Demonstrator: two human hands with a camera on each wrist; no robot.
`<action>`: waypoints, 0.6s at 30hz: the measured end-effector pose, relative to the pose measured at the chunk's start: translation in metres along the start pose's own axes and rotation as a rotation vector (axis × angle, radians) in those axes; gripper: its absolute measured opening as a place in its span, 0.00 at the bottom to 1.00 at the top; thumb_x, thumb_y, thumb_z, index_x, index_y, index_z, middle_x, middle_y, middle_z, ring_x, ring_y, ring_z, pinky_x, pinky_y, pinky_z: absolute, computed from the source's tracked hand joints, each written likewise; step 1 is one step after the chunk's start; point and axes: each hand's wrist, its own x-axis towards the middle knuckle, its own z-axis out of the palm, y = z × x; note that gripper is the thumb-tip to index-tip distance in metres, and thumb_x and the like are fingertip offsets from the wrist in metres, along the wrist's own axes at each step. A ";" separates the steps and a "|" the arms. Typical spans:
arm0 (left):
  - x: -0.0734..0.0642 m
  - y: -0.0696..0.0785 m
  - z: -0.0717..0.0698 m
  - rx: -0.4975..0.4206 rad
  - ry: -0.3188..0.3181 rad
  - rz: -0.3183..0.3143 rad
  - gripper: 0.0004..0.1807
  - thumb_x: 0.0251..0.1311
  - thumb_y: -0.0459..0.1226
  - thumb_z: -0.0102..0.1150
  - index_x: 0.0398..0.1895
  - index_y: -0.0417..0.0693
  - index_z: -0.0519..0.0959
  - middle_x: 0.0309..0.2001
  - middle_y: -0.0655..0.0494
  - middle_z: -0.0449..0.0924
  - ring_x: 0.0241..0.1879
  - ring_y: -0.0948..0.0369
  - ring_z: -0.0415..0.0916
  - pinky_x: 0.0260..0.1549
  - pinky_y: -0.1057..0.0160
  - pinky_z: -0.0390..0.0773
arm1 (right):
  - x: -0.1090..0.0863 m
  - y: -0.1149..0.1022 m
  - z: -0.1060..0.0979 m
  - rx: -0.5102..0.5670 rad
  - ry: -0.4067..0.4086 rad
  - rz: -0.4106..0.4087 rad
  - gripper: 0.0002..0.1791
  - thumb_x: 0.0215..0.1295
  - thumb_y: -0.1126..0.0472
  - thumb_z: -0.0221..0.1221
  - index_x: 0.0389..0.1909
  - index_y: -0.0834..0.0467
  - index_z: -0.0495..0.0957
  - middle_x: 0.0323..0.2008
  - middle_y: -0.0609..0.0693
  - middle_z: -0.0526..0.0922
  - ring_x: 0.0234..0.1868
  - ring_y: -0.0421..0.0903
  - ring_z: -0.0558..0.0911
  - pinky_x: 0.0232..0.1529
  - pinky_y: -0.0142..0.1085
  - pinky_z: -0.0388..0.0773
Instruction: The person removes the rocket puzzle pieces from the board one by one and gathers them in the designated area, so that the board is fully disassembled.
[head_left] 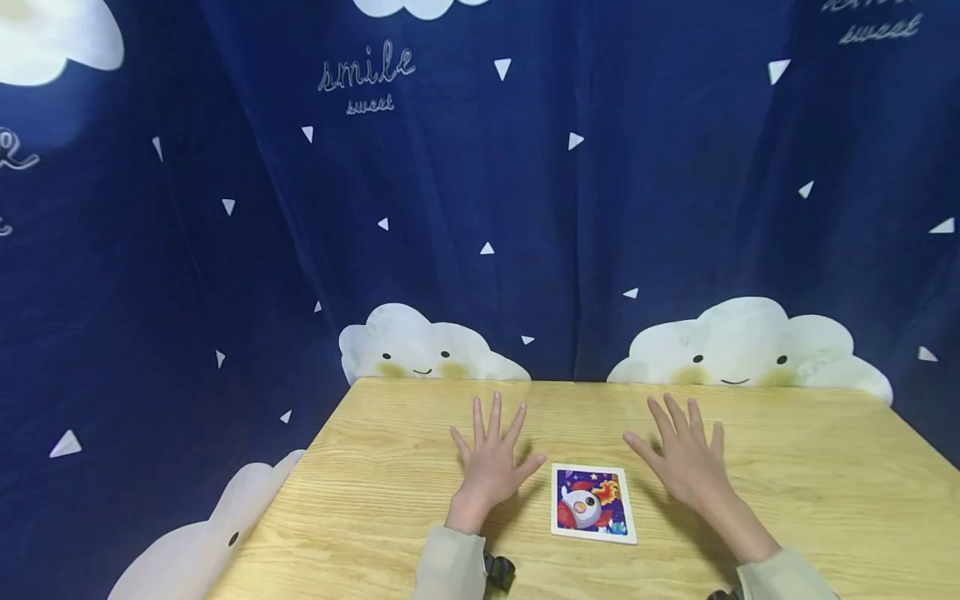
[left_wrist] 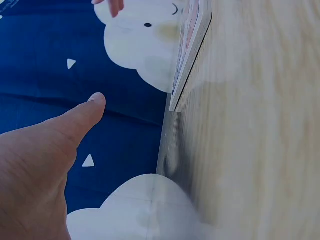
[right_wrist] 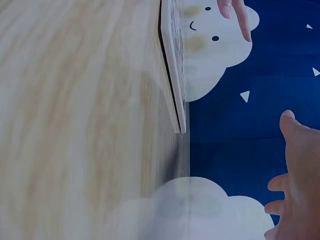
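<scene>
A square picture board (head_left: 592,503) with a white frame lies flat on the wooden table. Its picture shows a white and red rocket with a face, orange flames and stars on purple. To its left, my left hand (head_left: 491,467) is held above the table, fingers spread and holding nothing. On the other side, my right hand (head_left: 686,467) hovers with its fingers spread too. Seen low in the left wrist view, the board (left_wrist: 192,50) stands apart from the left thumb. The right wrist view has the board's edge (right_wrist: 172,65) away from the right hand (right_wrist: 302,175).
The light wooden table (head_left: 390,467) ends at a dark blue curtain (head_left: 480,183) printed with clouds and white triangles. Black straps show at both wrists, one a dark wrist mount (head_left: 499,572) by the left sleeve.
</scene>
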 end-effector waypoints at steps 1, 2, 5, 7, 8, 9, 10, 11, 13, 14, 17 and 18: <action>0.000 0.000 0.000 -0.017 -0.002 0.008 0.44 0.62 0.63 0.53 0.78 0.68 0.50 0.81 0.50 0.31 0.78 0.40 0.25 0.62 0.19 0.33 | 0.000 -0.001 0.000 0.011 0.002 -0.001 0.46 0.69 0.31 0.44 0.76 0.61 0.52 0.75 0.69 0.50 0.76 0.72 0.40 0.65 0.76 0.31; -0.001 -0.001 0.000 -0.032 -0.004 0.018 0.44 0.62 0.62 0.54 0.78 0.68 0.50 0.80 0.50 0.31 0.78 0.40 0.24 0.63 0.19 0.34 | 0.000 -0.001 0.000 0.022 0.004 -0.003 0.46 0.70 0.32 0.44 0.75 0.61 0.53 0.75 0.69 0.50 0.76 0.72 0.41 0.66 0.76 0.32; -0.002 -0.001 -0.002 -0.086 -0.005 0.063 0.42 0.63 0.58 0.57 0.78 0.66 0.51 0.80 0.48 0.32 0.78 0.38 0.26 0.63 0.19 0.36 | 0.002 -0.002 0.001 0.045 0.025 -0.020 0.42 0.72 0.36 0.45 0.74 0.64 0.55 0.73 0.71 0.53 0.74 0.73 0.47 0.67 0.74 0.41; -0.003 -0.001 -0.002 -0.118 -0.011 0.092 0.42 0.63 0.55 0.58 0.77 0.65 0.52 0.80 0.47 0.33 0.78 0.38 0.27 0.64 0.20 0.38 | 0.003 -0.003 0.002 0.066 0.046 -0.032 0.40 0.73 0.40 0.47 0.72 0.66 0.57 0.72 0.72 0.55 0.73 0.74 0.51 0.66 0.73 0.48; -0.003 -0.001 -0.002 -0.126 -0.013 0.106 0.41 0.64 0.54 0.57 0.77 0.65 0.52 0.80 0.46 0.34 0.78 0.38 0.28 0.64 0.20 0.40 | 0.004 -0.003 0.003 0.078 0.058 -0.039 0.39 0.74 0.42 0.48 0.72 0.67 0.58 0.71 0.72 0.56 0.72 0.73 0.53 0.65 0.73 0.51; -0.003 -0.001 -0.002 -0.136 -0.017 0.118 0.40 0.65 0.54 0.57 0.77 0.65 0.53 0.80 0.45 0.35 0.78 0.37 0.28 0.64 0.21 0.41 | 0.004 -0.004 0.004 0.088 0.071 -0.047 0.38 0.73 0.43 0.50 0.71 0.68 0.59 0.70 0.72 0.58 0.71 0.74 0.55 0.64 0.73 0.54; -0.003 -0.001 -0.001 -0.146 -0.023 0.127 0.40 0.65 0.53 0.57 0.77 0.65 0.53 0.80 0.45 0.36 0.78 0.38 0.28 0.65 0.21 0.41 | 0.005 -0.004 0.004 0.104 0.079 -0.051 0.37 0.73 0.45 0.51 0.70 0.69 0.60 0.70 0.73 0.59 0.70 0.73 0.57 0.63 0.73 0.56; -0.004 -0.001 -0.001 -0.156 -0.034 0.133 0.39 0.66 0.53 0.56 0.77 0.66 0.53 0.80 0.46 0.36 0.78 0.38 0.28 0.65 0.22 0.41 | 0.005 -0.005 0.005 0.117 0.089 -0.057 0.36 0.73 0.46 0.52 0.69 0.69 0.61 0.69 0.73 0.60 0.69 0.73 0.59 0.62 0.72 0.57; -0.004 0.000 -0.001 -0.172 -0.051 0.150 0.38 0.67 0.52 0.55 0.77 0.65 0.53 0.80 0.47 0.36 0.78 0.39 0.28 0.66 0.22 0.41 | 0.007 -0.006 0.007 0.143 0.110 -0.073 0.35 0.72 0.48 0.53 0.68 0.70 0.63 0.68 0.73 0.62 0.68 0.73 0.62 0.63 0.71 0.60; -0.005 0.000 0.000 -0.179 -0.056 0.161 0.37 0.67 0.51 0.55 0.77 0.65 0.54 0.80 0.48 0.37 0.78 0.39 0.28 0.65 0.22 0.42 | 0.007 -0.006 0.008 0.155 0.122 -0.082 0.34 0.72 0.49 0.54 0.67 0.70 0.64 0.67 0.73 0.64 0.67 0.72 0.63 0.63 0.69 0.61; -0.006 0.001 0.001 -0.192 -0.076 0.196 0.36 0.68 0.49 0.55 0.76 0.67 0.55 0.80 0.49 0.37 0.78 0.40 0.30 0.65 0.23 0.43 | 0.009 -0.008 0.010 0.192 0.158 -0.106 0.31 0.71 0.51 0.56 0.65 0.70 0.67 0.64 0.72 0.68 0.65 0.71 0.67 0.65 0.65 0.63; -0.007 0.002 0.001 -0.199 -0.078 0.210 0.35 0.68 0.49 0.55 0.76 0.68 0.55 0.80 0.49 0.38 0.78 0.40 0.31 0.66 0.23 0.44 | 0.010 -0.009 0.010 0.208 0.170 -0.112 0.30 0.71 0.52 0.57 0.64 0.70 0.68 0.63 0.72 0.70 0.64 0.70 0.68 0.66 0.64 0.64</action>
